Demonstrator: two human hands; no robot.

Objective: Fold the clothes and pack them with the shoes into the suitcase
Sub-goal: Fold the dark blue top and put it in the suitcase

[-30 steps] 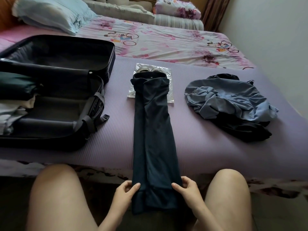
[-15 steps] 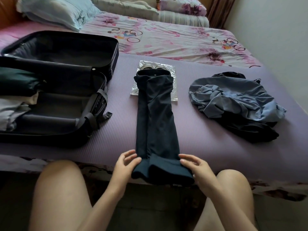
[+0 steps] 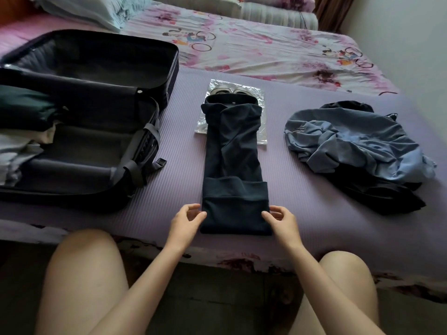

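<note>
A long dark navy garment [image 3: 233, 151] lies folded lengthwise on the purple mat, with its near end turned up over itself. My left hand [image 3: 186, 221] pinches the left edge of that near fold. On the other side, my right hand [image 3: 281, 222] pinches the right edge. The garment's far end covers most of a silvery bag [image 3: 251, 93] in which pale shoes [image 3: 221, 91] show. An open black suitcase [image 3: 154, 76] stands at the left with folded clothes [image 3: 21, 110] inside. A crumpled blue garment [image 3: 358, 143] lies on a black one [image 3: 377, 197] at the right.
The purple mat [image 3: 314, 213] covers the near part of a bed with a pink flowered sheet [image 3: 266, 47]. Pillows [image 3: 96, 10] lie at the back. The suitcase strap and buckle [image 3: 160, 163] hang out onto the mat. My bare knees are below the bed edge; a wall rises at the right.
Both hands lifted the garment's near end from below the bed edge and folded it forward onto the mat, so the garment is now shorter. The camera moved closer.
</note>
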